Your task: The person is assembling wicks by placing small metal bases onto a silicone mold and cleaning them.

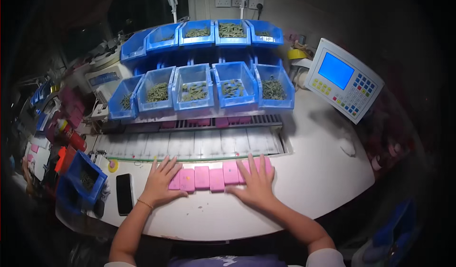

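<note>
A row of several flat pink blocks [202, 177] lies on the white table in front of me, their edges slightly out of line. My left hand [162, 184] rests at the row's left end, its fingers stretched forward and its thumb along the near side. At the right end my right hand [256, 184] lies over the last blocks with its fingers spread. Parts of the end blocks are hidden under the hands. Just beyond the row is a pale panel [190, 145] marked off in segments, and behind it a slotted channel [256, 121] with more pink pieces.
Blue bins [192, 88] with small greenish pieces stand in two tiers at the back. A control panel with a blue screen [336, 71] is at the right. On the left are a black phone [124, 194], a yellow tape roll [113, 165], another blue bin [87, 176] and a red bottle [72, 136].
</note>
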A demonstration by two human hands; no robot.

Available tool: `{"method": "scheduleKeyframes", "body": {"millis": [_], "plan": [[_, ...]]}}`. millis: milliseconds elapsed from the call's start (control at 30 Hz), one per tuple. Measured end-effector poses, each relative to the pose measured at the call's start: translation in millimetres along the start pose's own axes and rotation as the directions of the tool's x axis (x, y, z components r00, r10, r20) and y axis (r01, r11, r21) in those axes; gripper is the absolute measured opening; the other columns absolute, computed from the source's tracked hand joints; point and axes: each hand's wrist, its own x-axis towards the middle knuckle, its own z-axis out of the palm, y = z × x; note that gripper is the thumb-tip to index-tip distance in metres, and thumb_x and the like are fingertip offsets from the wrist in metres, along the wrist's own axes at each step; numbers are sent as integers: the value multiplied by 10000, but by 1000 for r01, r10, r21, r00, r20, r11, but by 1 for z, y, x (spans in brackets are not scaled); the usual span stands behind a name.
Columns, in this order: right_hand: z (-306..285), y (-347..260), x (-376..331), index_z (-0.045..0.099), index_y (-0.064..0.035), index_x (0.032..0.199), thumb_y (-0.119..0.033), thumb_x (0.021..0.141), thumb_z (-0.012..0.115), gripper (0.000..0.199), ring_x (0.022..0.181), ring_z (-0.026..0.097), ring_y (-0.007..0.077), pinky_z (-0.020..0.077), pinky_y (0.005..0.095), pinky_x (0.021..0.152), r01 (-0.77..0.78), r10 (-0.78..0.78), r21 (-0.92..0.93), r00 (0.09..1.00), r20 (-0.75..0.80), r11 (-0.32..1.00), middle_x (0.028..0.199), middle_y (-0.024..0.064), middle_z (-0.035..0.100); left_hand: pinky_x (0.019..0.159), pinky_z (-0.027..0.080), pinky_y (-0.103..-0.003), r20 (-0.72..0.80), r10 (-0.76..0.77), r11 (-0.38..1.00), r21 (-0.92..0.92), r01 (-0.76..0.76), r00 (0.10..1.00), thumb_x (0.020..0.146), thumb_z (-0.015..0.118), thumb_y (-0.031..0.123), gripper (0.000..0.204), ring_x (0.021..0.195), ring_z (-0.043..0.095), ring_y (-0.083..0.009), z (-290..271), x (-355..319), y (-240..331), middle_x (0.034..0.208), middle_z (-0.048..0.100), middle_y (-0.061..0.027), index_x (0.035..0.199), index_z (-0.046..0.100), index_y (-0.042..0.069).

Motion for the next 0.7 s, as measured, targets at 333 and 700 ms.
{"method": "scheduleKeyframes", "body": {"millis": [333,700], "plan": [[-8,9,9,436,-160,1464,-537,875,588,716,1472,140,412,39,634,1141,-16,29,83,987,-159,996,1566,187,285,1178,152,-542,-73,-27,985,171,39,997,734,708,609,921,1437,290,-347,-15,0,-6,1528,365,-165,1445,434,91],[-74,303,-49,431,-127,1439,-172,906,594,559,1364,334,409,294,553,1106,-748,612,-181,636,-470,638,1494,170,381,1156,226,-518,-105,235,970,95,-225,966,859,536,639,800,1408,343,-307,37,62,67,1494,425,-119,1439,433,96]]}}
